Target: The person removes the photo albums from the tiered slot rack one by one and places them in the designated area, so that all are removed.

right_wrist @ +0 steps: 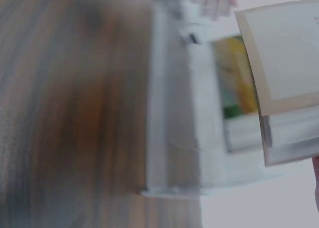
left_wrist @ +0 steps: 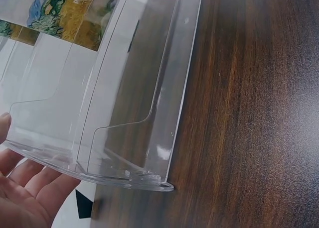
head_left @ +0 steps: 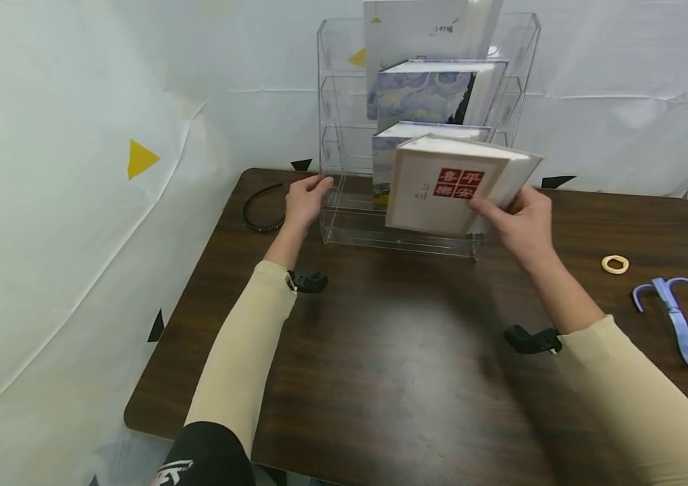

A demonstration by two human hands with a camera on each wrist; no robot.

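Observation:
A clear acrylic display rack (head_left: 401, 244) with several tiers stands on the table. My left hand (head_left: 306, 201) grips its left side edge; in the left wrist view the thumb and fingers lie on either side of that edge. My right hand (head_left: 522, 223) pinches a beige hardcover book (head_left: 416, 192) with a red square print by its right part, thumb on the front cover. This book is tilted, in front of the rack's lowest tier. Behind it stand a blue painted-cover book (head_left: 383, 158), another swirl-patterned book (head_left: 416, 94) and a pale grey book (head_left: 404, 37) on higher tiers.
A black coiled cord (head_left: 252, 219) lies left of the rack. On the table's right side are a pale ring (head_left: 614, 264) and a blue ribbon-like strap with a hooked end (head_left: 678, 317). White sheeting (head_left: 611, 61) hangs behind the table.

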